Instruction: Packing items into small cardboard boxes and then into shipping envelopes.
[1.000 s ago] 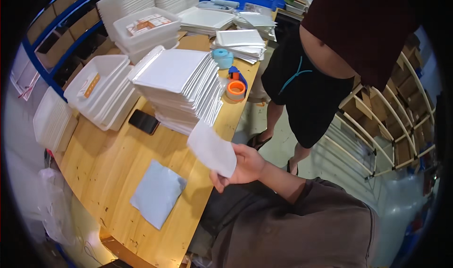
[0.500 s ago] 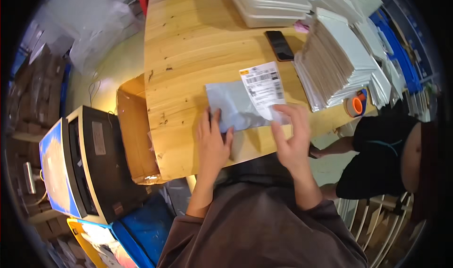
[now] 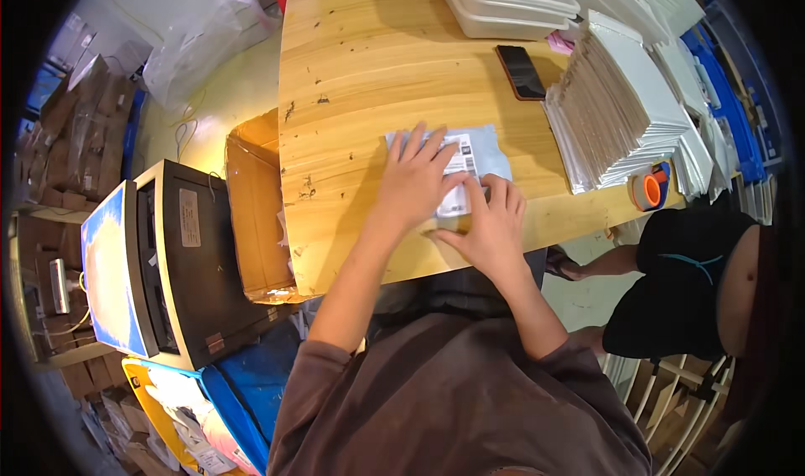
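A pale grey-blue mailer bag [image 3: 486, 145] lies flat on the wooden table [image 3: 377, 65] near its front edge. On its upper face sits a white printed shipping label [image 3: 454, 201], partly covered by my hands. My left hand [image 3: 412, 182] rests palm down across the left part of the bag and label, fingers spread. At the lower right of the bag is my right hand [image 3: 495, 224], its index fingertip on the label beside my left thumb. The right thumb stands apart from the other fingers, which are slightly bent.
A phone [image 3: 520, 72], a stack of white padded envelopes [image 3: 616, 107] and an orange tape roll [image 3: 647, 192] occupy the table's right side. White plastic trays [image 3: 511, 6] stand behind. Left of the table are a cardboard box [image 3: 256, 216] and dark cabinet [image 3: 201, 258]. Another person [image 3: 671, 283] is at right.
My left hand has moved from the bag's lower left corner onto its face. The label, earlier raised and held at its lower corner by my right hand, now lies on the bag.
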`<state>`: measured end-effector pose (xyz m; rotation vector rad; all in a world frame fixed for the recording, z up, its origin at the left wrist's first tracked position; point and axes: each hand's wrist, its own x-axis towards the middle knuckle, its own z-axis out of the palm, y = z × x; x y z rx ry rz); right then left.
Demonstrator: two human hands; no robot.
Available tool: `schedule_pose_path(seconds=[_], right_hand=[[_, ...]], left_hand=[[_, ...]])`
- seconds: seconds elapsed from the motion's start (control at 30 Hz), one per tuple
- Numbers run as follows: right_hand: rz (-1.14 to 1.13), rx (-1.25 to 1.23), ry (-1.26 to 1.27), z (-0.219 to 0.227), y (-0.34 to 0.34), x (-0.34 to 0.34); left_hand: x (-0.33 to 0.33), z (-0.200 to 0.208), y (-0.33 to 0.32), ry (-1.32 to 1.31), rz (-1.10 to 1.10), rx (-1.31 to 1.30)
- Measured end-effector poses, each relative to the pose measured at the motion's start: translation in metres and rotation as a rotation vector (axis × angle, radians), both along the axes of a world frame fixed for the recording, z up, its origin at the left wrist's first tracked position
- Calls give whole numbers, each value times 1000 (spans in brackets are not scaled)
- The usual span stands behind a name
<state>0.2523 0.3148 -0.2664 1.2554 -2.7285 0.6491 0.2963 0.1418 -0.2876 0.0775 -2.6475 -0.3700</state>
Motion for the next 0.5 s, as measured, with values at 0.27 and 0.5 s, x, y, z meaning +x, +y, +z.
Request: schedule_pose_path(seconds=[0.27,0.5], right_hand=[[79,-103,80,-38,36,-6],[169,-141,136,-39,54,-7]], left_hand=[[33,-19,-3,-207,172,96],[168,40,-81,359,710,-25]])
